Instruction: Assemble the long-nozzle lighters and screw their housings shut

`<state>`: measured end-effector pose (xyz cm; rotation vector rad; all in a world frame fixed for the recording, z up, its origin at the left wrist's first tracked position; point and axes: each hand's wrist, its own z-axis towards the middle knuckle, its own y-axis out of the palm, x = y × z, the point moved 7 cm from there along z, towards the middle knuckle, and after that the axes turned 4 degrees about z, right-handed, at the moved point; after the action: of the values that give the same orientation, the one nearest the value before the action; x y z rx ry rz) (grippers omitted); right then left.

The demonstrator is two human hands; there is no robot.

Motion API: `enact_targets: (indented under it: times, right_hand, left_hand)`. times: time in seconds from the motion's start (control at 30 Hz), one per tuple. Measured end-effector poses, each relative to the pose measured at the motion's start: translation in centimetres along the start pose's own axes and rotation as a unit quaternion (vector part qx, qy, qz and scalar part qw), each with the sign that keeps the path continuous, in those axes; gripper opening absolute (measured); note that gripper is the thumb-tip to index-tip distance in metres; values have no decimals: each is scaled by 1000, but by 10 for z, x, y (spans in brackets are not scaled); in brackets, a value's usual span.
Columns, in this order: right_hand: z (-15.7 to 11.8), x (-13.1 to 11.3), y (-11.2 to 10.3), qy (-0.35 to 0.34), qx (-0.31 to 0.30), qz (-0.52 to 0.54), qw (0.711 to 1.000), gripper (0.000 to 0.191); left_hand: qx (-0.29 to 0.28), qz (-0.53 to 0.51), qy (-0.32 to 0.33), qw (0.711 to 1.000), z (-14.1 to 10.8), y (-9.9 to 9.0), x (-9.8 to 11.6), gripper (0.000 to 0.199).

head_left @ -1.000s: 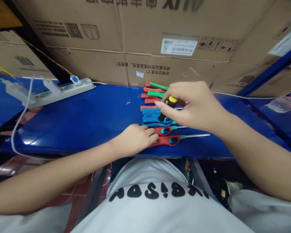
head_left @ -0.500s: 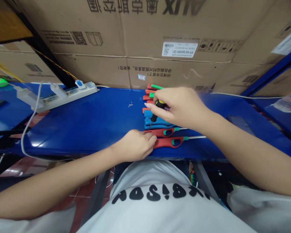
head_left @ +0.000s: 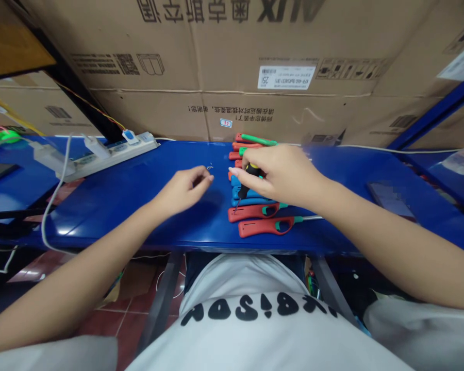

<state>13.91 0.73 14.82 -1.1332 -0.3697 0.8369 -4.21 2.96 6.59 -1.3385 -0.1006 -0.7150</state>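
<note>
My right hand [head_left: 282,172] is closed round a screwdriver [head_left: 244,191] with a black and yellow handle. The shaft points down, its tip at the handle end of a red gas lighter [head_left: 251,212]. A second red lighter [head_left: 268,226], with a green collar and metal tube, lies nearer me. Beyond them, partly under my right hand, is a row of blue lighters [head_left: 237,196] and several red and green ones [head_left: 257,139]. My left hand [head_left: 183,190] hovers left of the row, thumb and forefinger together beside a few tiny pale pieces [head_left: 210,167]; whether it pinches one is hidden.
A white power strip [head_left: 112,154] with plugs and a cable lies at the left of the blue table [head_left: 139,180]. A large cardboard box [head_left: 224,62] stands along the back. On the right is a flat dark object [head_left: 390,200], partly blurred.
My left hand has left the red lighters and moved up and left to the tiny pieces. My right hand stays nearly in place with the screwdriver at the red lighter.
</note>
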Motion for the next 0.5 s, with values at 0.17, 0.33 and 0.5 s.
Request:
enact_targets:
  times: [0.17, 0.33, 0.5]
  right_hand:
    - [4, -4, 3, -3, 5, -18, 1000, 42]
    - [7, -5, 4, -10, 6, -29, 1000, 41]
    - [10, -6, 6, -23, 3, -40, 999, 41]
  left_hand:
    - [6, 61, -110, 992, 26, -3, -63, 24]
    - [3, 67, -126, 990, 44, 7, -85, 20]
    - [12, 68, -131, 989, 59, 18, -98, 18]
